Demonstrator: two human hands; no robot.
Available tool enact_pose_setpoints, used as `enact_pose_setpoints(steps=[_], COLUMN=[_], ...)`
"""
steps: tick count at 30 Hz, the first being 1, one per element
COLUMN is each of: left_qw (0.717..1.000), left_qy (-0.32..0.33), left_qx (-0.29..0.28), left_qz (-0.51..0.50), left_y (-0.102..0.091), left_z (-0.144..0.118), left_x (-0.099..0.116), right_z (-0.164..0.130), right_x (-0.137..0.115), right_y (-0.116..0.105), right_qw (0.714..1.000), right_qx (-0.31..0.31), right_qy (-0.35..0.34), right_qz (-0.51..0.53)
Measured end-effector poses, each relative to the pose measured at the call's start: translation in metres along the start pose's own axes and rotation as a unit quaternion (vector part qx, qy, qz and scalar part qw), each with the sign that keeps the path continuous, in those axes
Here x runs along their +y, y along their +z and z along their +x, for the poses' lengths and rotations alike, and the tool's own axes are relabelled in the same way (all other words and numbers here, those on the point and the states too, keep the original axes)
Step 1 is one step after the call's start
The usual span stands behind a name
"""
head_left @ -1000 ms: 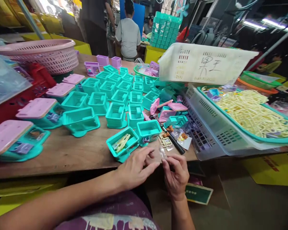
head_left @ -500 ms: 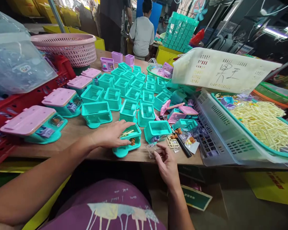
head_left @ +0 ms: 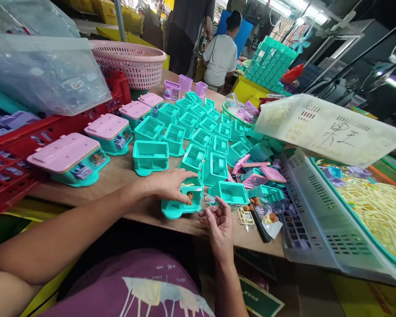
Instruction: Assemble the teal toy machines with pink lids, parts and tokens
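Fingers of the left hand [head_left: 166,185] lie spread over the top of a small teal plastic toy housing [head_left: 182,201] that sits near the front edge of the brown wooden table [head_left: 119,176], the fingertips touching its rim beside a tiny brown figure [head_left: 190,197] set inside it. Right hand [head_left: 219,222] is just beside the housing's right end, palm up, its fingers curled and pinching a small clear plastic packet [head_left: 207,201]. Behind the housing stand rows of open teal housings [head_left: 198,136] of the same kind, and to the left stand teal housings closed with pink lids [head_left: 107,127]. A red slatted plastic crate [head_left: 20,149] sits at the far left with a clear plastic bag [head_left: 42,70] on it, and a pink round mesh basket [head_left: 132,61] lies behind. To the right, a white perforated plastic tray [head_left: 317,229] carries a teal-rimmed tray of pale yellow plastic parts [head_left: 379,211]. A black pen [head_left: 259,226] lies near the right hand among loose small parts. A person in a grey shirt [head_left: 220,59] stands at the far end.
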State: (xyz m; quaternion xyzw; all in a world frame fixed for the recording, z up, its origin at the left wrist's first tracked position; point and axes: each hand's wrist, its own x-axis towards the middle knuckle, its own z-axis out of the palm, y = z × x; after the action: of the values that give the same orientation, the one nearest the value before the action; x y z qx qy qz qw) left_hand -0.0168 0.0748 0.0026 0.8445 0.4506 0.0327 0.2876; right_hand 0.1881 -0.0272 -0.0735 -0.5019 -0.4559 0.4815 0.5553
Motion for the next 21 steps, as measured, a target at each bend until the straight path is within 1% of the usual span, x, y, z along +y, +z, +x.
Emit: enact_pose_setpoints(steps=[3,5,8,11,15,19,21], left_qw=[1.000,1.000,1.000,0.999,0.999,0.999,0.999], left_qy=[-0.005,-0.007,-0.013,-0.020,-0.028,-0.036,-0.038], left_qx=[0.006,0.010,0.012,0.012,0.012,0.010,0.008], left_qz=[-0.005,-0.007,-0.020,-0.032,-0.030,-0.026,-0.025], left_y=[0.000,0.000,0.001,0.000,-0.001,-0.003,-0.003], left_z=[0.003,0.004,0.004,0.004,0.004,0.004,0.004], left_x=[-0.001,-0.002,-0.003,-0.002,-0.001,0.001,0.001], right_z=[0.002,0.004,0.007,0.009,0.012,0.013,0.014], right_x=[-0.003,-0.006,-0.012,-0.017,-0.019,-0.021,-0.024], right_y=[0.000,0.000,0.000,-0.001,-0.005,-0.015,-0.020], right_qw=[0.999,0.997,0.992,0.984,0.976,0.966,0.954], right_qx=[0.015,0.026,0.023,0.005,-0.025,-0.087,-0.100], right_qy=[-0.018,-0.041,-0.078,-0.099,-0.128,-0.129,-0.137], right_qz=[-0.031,-0.054,-0.095,-0.145,-0.175,-0.207,-0.247])
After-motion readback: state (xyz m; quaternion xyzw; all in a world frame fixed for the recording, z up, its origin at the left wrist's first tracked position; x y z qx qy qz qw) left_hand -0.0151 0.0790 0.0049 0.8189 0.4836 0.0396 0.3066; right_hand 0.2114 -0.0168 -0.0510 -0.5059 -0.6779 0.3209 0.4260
